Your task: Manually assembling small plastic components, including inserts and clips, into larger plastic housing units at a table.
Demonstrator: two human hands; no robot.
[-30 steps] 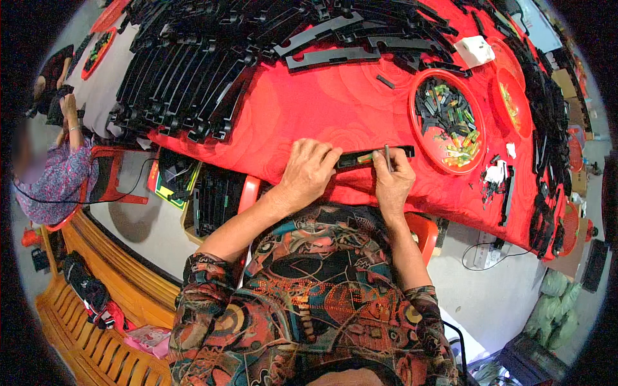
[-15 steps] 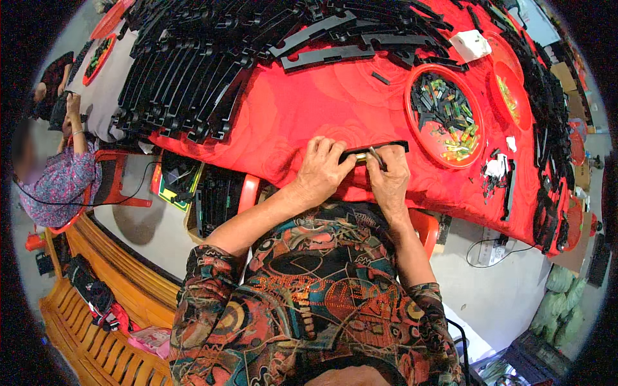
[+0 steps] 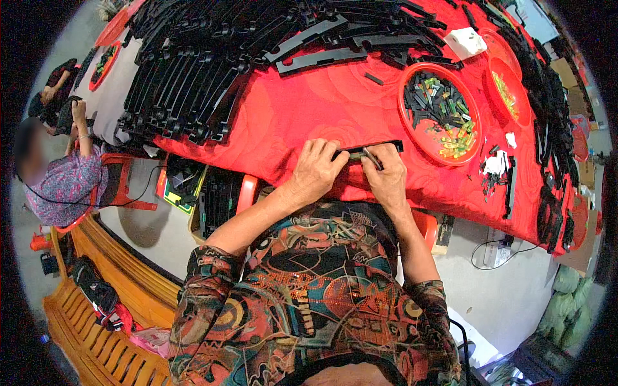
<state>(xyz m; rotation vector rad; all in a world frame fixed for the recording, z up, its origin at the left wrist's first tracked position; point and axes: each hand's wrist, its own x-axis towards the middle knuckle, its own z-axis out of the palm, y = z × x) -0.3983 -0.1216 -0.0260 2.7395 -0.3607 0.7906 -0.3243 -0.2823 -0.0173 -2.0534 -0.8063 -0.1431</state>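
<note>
At the near edge of the red-covered table, my left hand (image 3: 317, 168) is closed on the left part of a long black plastic strip (image 3: 354, 151). My right hand (image 3: 386, 177) bends over the strip's right part. Its fingers pinch a thin, dark, pen-like tool (image 3: 371, 158), slanted against the strip; its tip is too small to make out. A small greenish piece seems to sit on the strip between my thumbs. To the right of my right hand stands a red round tray (image 3: 404, 109) with small black pieces and yellow-green pieces.
Many black strips (image 3: 187, 83) lie in rows at the back left. A white block (image 3: 465, 43) and another red tray (image 3: 496, 67) are at the back right. Black scraps and white paper (image 3: 496, 166) lie right of the tray. A co-worker (image 3: 64, 180) sits at the far left.
The gold-coloured piece between my thumbs now looks darker and greenish. My hands stay in nearly the same place on the strip. The whole view has shifted slightly.
</note>
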